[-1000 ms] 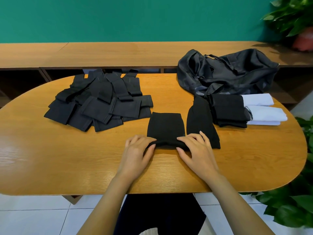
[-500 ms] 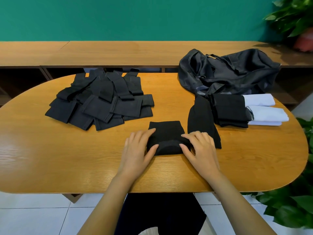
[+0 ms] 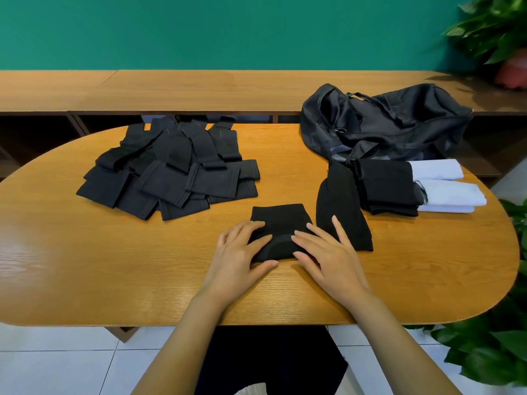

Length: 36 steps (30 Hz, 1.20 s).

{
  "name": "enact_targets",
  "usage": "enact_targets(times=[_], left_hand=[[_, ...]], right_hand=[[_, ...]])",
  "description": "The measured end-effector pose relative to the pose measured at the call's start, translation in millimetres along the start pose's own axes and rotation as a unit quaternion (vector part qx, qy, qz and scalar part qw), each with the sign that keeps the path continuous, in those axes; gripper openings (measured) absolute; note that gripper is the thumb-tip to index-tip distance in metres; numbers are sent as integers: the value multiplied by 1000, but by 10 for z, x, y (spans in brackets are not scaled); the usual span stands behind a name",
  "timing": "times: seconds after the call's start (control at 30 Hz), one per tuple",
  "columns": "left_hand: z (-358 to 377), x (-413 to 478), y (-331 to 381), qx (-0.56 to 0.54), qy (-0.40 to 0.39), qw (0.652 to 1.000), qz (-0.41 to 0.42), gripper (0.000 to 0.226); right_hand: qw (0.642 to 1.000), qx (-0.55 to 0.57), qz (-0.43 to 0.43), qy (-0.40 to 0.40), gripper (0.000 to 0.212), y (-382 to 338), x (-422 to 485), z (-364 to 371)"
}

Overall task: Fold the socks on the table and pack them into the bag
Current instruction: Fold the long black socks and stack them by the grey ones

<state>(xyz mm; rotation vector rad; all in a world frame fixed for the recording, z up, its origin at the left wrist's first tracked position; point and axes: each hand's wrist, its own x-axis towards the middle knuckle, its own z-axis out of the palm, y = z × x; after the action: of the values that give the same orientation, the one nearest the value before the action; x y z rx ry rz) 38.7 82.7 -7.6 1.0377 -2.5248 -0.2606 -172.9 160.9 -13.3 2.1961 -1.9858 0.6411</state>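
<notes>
Sock (image 3: 281, 220) being folded lay straight ahead of you at the near middle of the table (image 3: 114, 266), between your two hands, its folded near edge running left to right. Your left hand (image 3: 239, 252) and right hand (image 3: 328, 252) both pressed flat on its near corners, fingers nearly straight, gripping nothing. It looked black, soft, doubled into a squat block. Your bag (image 3: 385, 124) sat far right, nearer your right hand.

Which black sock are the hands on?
The folded black sock under the left hand and right hand; the black sock pile and the stack by the black bag lie apart.
</notes>
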Motion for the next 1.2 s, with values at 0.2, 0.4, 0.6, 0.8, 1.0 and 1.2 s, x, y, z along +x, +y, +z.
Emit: enact_targets(times=[0.2,0.4,0.6,0.8,1.0,1.2], left_hand=[[-4,0,11,3,21,1000,-1,54],[-100,-29,78,-82,67,992,-68,58],[-84,-30,52,-95,39,992,-67,65],[-78,-87,77,-190,82,976,-67,73],[-36,-59,33,-128,107,984,-67,41],[-1,-40,-15,-20,95,995,-21,39]], right_hand=[[1000,-12,10,2,52,13,1,3],[999,34,20,24,50,17,-4,8],[997,33,27,71,43,23,-15,-19],[994,11,48,102,43,0,-7,-53],[988,0,66,137,42,0,-21,-31],[995,-19,-8,95,32,13,-14,2]])
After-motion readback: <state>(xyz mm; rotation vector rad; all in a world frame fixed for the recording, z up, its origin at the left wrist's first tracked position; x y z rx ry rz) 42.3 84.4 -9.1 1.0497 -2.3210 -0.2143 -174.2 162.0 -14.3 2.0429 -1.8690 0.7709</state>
